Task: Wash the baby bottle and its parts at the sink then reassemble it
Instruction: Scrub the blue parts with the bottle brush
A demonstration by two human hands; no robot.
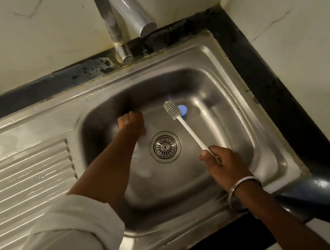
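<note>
One steel sink (241, 102) is sitting in a dark bench (269, 81), with a pale marbled wall (22, 38) behind it. One ribbed draining board (23, 175) is lying left of the left hand (131, 122), and one tap (123, 52) is standing beyond that hand. One drain strainer (165, 146) is lying between the two hands. The right hand (220, 163) is gripping one white bottle brush (190, 131). One blue round part (183, 109) is lying just beyond the bristles. The left hand is hanging with curled fingers above something clear and blurred; I cannot tell whether it is holding it.

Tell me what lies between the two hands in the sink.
In the head view, the drain strainer lies in the basin floor between the left hand and the right hand, which holds a bottle brush.
</note>
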